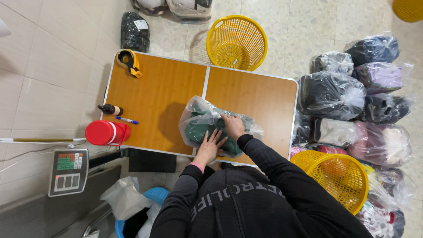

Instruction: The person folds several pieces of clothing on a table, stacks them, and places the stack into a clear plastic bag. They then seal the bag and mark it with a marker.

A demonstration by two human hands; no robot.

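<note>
A clear plastic bag (198,119) holding a dark green folded garment (194,130) lies on the wooden folding table (163,97), near its front edge. My left hand (210,145) lies flat on the bag with fingers spread, pressing the garment. My right hand (232,125) rests on the bag's right part, fingers curled into the plastic. Both arms wear black sleeves.
A tape dispenser (128,60), a marker (110,109), a pen (127,120) and a red flask (107,132) sit on the table's left side. Yellow baskets stand behind (237,42) and at right (337,178). Bagged clothes (352,101) pile at right. A scale display (68,171) is at left.
</note>
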